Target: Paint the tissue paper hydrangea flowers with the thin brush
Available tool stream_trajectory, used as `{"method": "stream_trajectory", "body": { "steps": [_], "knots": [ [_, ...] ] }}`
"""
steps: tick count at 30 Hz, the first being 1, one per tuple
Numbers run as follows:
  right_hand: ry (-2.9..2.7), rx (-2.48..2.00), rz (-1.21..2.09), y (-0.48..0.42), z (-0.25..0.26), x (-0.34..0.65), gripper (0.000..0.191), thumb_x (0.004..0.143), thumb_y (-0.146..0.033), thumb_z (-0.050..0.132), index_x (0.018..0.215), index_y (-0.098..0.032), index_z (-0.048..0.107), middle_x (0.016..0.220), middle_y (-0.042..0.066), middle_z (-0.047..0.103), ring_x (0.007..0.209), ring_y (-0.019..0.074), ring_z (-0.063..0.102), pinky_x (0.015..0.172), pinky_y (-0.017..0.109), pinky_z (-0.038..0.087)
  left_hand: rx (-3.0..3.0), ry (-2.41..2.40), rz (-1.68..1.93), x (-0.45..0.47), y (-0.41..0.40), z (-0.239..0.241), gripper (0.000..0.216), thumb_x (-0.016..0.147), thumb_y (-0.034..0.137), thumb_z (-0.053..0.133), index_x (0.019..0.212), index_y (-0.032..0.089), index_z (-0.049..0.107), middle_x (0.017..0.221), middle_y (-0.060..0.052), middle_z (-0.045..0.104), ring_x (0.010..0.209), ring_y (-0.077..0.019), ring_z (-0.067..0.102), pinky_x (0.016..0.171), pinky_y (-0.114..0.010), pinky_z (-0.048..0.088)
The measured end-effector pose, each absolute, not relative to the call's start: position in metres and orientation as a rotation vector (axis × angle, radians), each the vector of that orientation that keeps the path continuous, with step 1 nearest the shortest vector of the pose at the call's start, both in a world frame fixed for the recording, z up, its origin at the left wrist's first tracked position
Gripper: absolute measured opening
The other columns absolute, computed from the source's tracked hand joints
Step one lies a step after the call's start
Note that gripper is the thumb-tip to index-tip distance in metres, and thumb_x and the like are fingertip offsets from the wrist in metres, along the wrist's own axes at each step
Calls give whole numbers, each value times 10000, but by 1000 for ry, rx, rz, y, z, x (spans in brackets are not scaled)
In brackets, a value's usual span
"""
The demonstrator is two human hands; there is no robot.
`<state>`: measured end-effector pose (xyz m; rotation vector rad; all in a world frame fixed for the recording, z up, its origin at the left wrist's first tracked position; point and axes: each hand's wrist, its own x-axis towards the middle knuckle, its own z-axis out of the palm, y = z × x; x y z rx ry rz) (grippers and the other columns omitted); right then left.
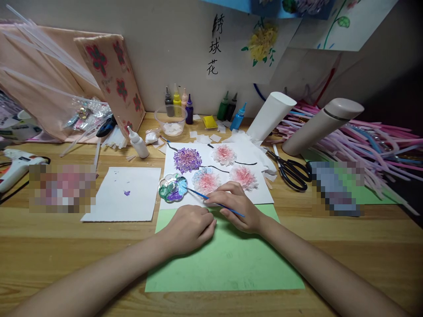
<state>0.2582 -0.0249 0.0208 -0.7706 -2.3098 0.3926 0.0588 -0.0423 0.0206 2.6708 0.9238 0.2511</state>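
My right hand (237,206) pinches a thin blue paintbrush (201,196) whose tip reaches into a small flower-shaped paint palette (172,188). My left hand (191,228) rests curled on the green paper sheet (228,259), fingers closed, nothing visible in it. Just beyond lies a white sheet (261,196) carrying one purple tissue flower (187,159) and three pink ones (224,154), (205,179), (243,176), joined by black stem lines.
A blank white sheet (124,200) with a purple dab lies to the left. Black scissors (291,171), paint bottles (180,105), a clear cup (171,119), a glue bottle (139,143), a glue gun (16,165) and a pile of pipe cleaners (373,141) crowd the wooden table (49,251).
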Motion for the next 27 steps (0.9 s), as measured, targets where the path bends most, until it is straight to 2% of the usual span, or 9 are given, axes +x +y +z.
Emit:
{"method": "stream_trajectory", "body": {
  "steps": [5, 8, 11, 16, 27],
  "knots": [
    [-2066, -841, 253, -26, 17, 264, 269, 918, -239, 395, 1146, -265, 534, 1042, 47, 678, 976, 207, 571, 832, 380, 413, 2691, 915, 258, 59, -42, 22, 317, 942, 245, 363, 678, 179, 527, 651, -8, 592, 583, -142, 517, 561, -276, 309],
    [-1784, -967, 161, -21, 13, 269, 205, 888, -178, 444, 1052, -253, 539, 950, 48, 649, 940, 218, 567, 827, 399, 410, 2690, 889, 283, 58, -42, 24, 321, 943, 236, 356, 667, 180, 509, 645, -6, 569, 575, -136, 494, 557, -277, 295],
    [-1649, -1035, 161, -16, 9, 272, 129, 895, -187, 419, 929, -238, 533, 842, 35, 612, 857, 213, 557, 781, 398, 405, 2678, 896, 309, 58, -42, 25, 309, 941, 232, 359, 672, 181, 501, 661, -7, 556, 590, -137, 485, 561, -280, 292],
    [-1643, -1044, 190, -15, 8, 270, 155, 913, -204, 368, 849, -225, 508, 773, 22, 572, 765, 191, 521, 740, 380, 391, 2657, 939, 346, 58, -41, 25, 298, 942, 228, 361, 676, 180, 487, 685, -12, 536, 627, -146, 473, 578, -288, 295],
    [-1734, -1098, 232, -16, 10, 268, 165, 915, -160, 345, 853, -227, 483, 806, 23, 541, 802, 187, 498, 741, 364, 388, 2639, 942, 321, 60, -41, 24, 274, 941, 221, 372, 686, 182, 466, 717, -14, 514, 667, -155, 452, 611, -299, 312]
  ]
}}
